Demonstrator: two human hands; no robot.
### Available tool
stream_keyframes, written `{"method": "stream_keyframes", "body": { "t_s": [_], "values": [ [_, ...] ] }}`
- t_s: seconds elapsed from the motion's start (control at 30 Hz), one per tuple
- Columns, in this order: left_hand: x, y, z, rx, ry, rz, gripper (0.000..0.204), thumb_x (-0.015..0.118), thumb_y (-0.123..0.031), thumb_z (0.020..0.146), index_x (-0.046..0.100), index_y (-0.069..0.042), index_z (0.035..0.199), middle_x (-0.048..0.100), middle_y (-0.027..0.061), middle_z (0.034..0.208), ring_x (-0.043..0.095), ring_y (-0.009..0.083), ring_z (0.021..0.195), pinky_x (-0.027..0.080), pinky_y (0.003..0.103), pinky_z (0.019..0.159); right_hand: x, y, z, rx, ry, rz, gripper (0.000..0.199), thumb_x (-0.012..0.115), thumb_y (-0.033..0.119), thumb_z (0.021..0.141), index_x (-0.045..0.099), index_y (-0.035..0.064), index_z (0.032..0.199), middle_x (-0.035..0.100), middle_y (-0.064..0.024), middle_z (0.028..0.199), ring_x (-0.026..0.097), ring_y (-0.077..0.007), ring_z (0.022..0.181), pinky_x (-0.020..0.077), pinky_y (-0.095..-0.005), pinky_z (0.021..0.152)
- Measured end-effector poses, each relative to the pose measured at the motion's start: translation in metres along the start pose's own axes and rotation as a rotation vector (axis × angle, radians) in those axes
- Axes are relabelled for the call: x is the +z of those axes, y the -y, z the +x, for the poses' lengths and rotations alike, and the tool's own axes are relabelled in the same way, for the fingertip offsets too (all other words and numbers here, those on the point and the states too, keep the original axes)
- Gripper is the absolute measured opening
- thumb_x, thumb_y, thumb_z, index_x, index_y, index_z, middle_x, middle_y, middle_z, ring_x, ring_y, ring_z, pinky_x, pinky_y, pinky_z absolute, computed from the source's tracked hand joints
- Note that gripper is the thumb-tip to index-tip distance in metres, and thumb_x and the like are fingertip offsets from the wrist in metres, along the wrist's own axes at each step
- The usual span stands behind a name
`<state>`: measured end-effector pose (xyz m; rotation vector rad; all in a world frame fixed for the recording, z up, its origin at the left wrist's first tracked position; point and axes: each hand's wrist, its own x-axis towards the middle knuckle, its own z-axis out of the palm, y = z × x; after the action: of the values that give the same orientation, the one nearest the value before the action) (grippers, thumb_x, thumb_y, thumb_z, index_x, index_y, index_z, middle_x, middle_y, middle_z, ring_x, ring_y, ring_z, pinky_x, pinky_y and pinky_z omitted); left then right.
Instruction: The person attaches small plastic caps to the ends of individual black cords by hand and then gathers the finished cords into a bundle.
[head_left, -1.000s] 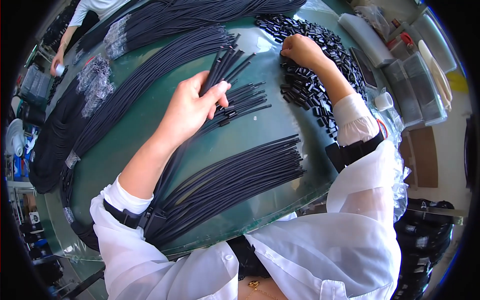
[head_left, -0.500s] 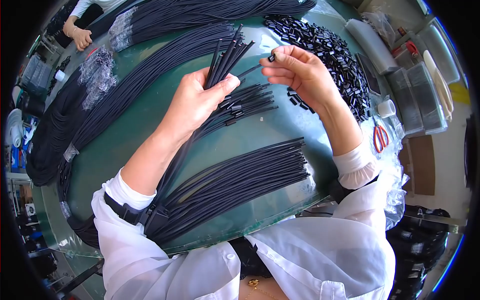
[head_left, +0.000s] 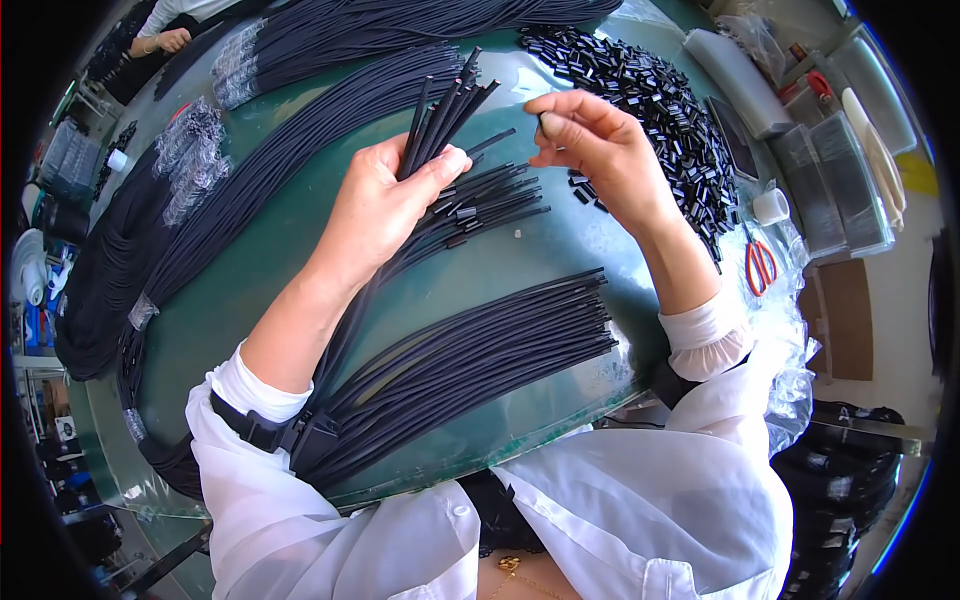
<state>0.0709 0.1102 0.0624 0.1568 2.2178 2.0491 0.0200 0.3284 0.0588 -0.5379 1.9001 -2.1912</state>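
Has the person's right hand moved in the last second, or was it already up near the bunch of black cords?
Yes. The right hand has come off the pile of small black clips and drawn left, toward the cord bundle in the left hand.

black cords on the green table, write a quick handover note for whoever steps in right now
Left hand: grips a fan of black cords, ends up.
Right hand: pinches a small piece at one cord end.
Loose black sleeves are piled to the right, on the green table.
Done: a few cords with sleeves lie under the hands.
Left: the held fan and the bare bundle nearer the body.
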Motion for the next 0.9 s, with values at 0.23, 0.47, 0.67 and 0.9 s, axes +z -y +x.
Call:
{"method": "stream_keyframes", "body": {
  "t_s": [0.23, 0.47, 0.67, 0.9],
  "values": [
    [-0.001, -0.001, -0.001, 0.038, -0.001, 0.042, 0.019, 0.064, -0.017, 0.085, 0.06, -0.001, 0.077, 0.05, -0.0057, 0.065, 0.041, 0.0005, 0.061, 0.034, 0.019, 0.054, 0.0, 0.007, -0.004, -0.101, 0.122, -0.285, 0.017, 0.063, 0.011, 0.086, 0.062, 0.0005, 0.099, 0.062, -0.004, 0.087, 0.058, -0.0092, 0.078, 0.0495, -0.0236, 0.069],
    [0.0, 0.001, -0.001, 0.058, -0.012, 0.092, 0.02, 0.065, -0.017, 0.085, 0.059, 0.0, 0.076, 0.051, -0.0052, 0.066, 0.043, 0.0013, 0.064, 0.036, 0.02, 0.056, -0.001, 0.011, -0.005, -0.121, 0.124, -0.427, 0.014, 0.063, 0.011, 0.086, 0.065, 0.0002, 0.094, 0.063, -0.0035, 0.087, 0.058, -0.0088, 0.075, 0.0493, -0.0228, 0.069],
    [0.004, 0.0, -0.002, 0.098, 0.045, 0.152, 0.021, 0.063, -0.019, 0.086, 0.06, -0.001, 0.076, 0.052, -0.0052, 0.065, 0.042, 0.0014, 0.06, 0.036, 0.02, 0.053, 0.011, 0.005, -0.01, -0.107, 0.145, -0.365, 0.013, 0.063, 0.012, 0.086, 0.063, -0.0002, 0.092, 0.063, -0.0042, 0.086, 0.057, -0.0081, 0.074, 0.0492, -0.0221, 0.068],
    [-0.005, 0.002, -0.003, -0.094, 0.285, -0.112, 0.022, 0.059, -0.024, 0.089, 0.06, -0.002, 0.086, 0.049, -0.005, 0.06, 0.038, 0.0016, 0.05, 0.032, 0.02, 0.046, 0.03, 0.001, -0.014, 0.162, 0.266, 0.181, 0.016, 0.064, 0.016, 0.085, 0.058, 0.0008, 0.087, 0.062, -0.0046, 0.074, 0.059, -0.0083, 0.067, 0.0491, -0.0213, 0.061]
  ]
}}
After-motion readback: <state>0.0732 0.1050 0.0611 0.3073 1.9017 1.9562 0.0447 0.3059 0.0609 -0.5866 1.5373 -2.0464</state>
